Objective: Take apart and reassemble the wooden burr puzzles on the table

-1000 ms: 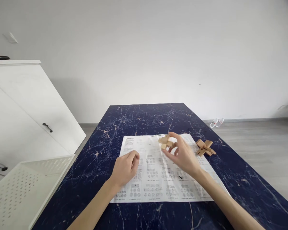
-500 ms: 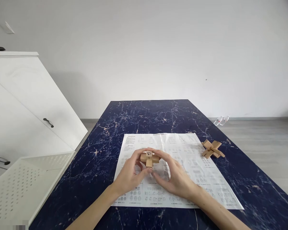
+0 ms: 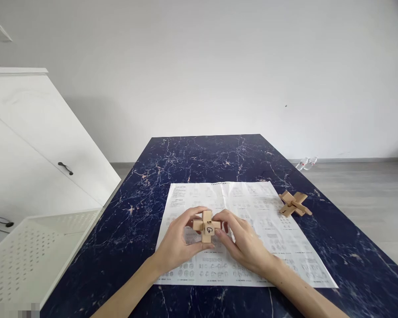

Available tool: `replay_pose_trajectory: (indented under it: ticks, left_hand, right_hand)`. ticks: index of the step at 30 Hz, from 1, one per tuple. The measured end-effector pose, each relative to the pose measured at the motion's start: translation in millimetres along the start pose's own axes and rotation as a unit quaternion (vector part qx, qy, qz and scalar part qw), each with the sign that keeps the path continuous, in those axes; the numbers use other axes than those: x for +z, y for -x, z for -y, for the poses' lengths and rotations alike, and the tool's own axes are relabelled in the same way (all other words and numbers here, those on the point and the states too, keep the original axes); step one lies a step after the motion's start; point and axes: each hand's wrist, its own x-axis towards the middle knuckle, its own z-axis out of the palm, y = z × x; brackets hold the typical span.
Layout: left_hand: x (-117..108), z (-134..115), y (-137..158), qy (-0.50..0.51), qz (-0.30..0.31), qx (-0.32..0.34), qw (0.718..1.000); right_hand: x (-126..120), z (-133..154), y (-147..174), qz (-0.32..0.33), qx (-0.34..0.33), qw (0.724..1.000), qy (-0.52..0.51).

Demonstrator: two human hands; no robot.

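Observation:
A wooden burr puzzle (image 3: 206, 226) in the shape of a cross is held above the printed sheet, with a dark mark like a "G" on the block end facing me. My left hand (image 3: 179, 240) is closed on it, fingers at the top end and thumb under the bottom end. On the other side, my right hand (image 3: 240, 238) pinches the puzzle's right arm between thumb and fingers. To the right, a second wooden burr puzzle (image 3: 294, 204) rests tilted at the sheet's right edge, with a dark mark on one block.
The creased paper sheet (image 3: 258, 221) with small printed diagrams lies on the dark blue marbled table (image 3: 199, 163). White cabinets (image 3: 46, 132) with black handles stand at the left. Clear plastic bottles (image 3: 306, 164) are beyond the table's right edge. A pale wall rises behind.
The held puzzle has been turned so its marked end now faces me instead of upward. My left thumb has shifted to its bottom end, and my right hand has closed in on its right arm.

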Motion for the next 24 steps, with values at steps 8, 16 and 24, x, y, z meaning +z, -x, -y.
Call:
replay_pose_trajectory:
  ticks: [8, 16, 24]
  left_hand:
    - [3.0, 4.6, 2.1, -0.092, -0.026, 0.008, 0.995]
    - [1.0, 3.6, 0.5, -0.09, -0.021, 0.06, 0.994]
    - [-6.4, -2.7, 0.3, -0.022, 0.078, 0.108, 0.991]
  right_hand:
    - [-2.7, -2.8, -3.4, 0.008, -0.101, 0.991, 0.092]
    - [-8.3, -3.7, -4.5, 0.127, 0.045, 0.991, -0.013]
    - [-22.5, -3.1, -8.6, 0.289, 0.181, 0.874, -0.346]
